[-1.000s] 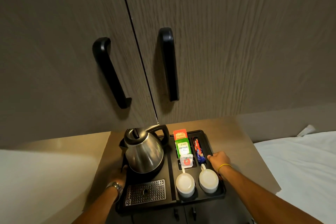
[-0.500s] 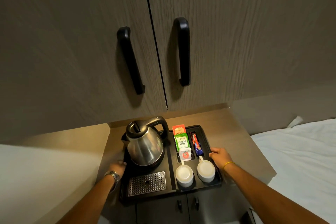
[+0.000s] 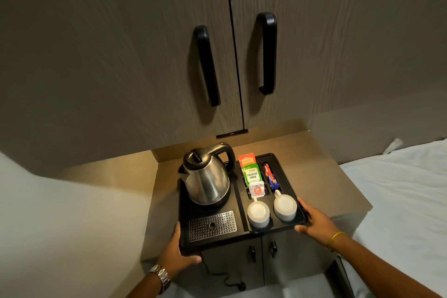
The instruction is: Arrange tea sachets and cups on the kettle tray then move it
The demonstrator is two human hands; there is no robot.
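A black kettle tray [image 3: 239, 203] juts past the front edge of a small wooden cabinet top. On its left side stands a steel kettle [image 3: 205, 176] behind a perforated drip grate [image 3: 212, 226]. Upright tea sachets [image 3: 251, 174], red, green and white, and a blue stick packet [image 3: 272, 178] fill the slots at its right. In front of them, two white cups [image 3: 258, 214] [image 3: 285, 208] sit in round wells. My left hand [image 3: 177, 253] grips the tray's front left corner. My right hand [image 3: 316, 221] grips its right front edge.
Two tall wooden doors with black handles [image 3: 267, 53] rise right behind the cabinet. A bed with white sheets [image 3: 399, 189] lies to the right. The cabinet's small doors with knobs [image 3: 273, 247] are below the tray, and a black cord [image 3: 229, 280] hangs down there.
Both hands slid from the tray's sides to its front corners and closed on it. The tray now sticks out over the cabinet's front edge, towards me. My view shifted left.
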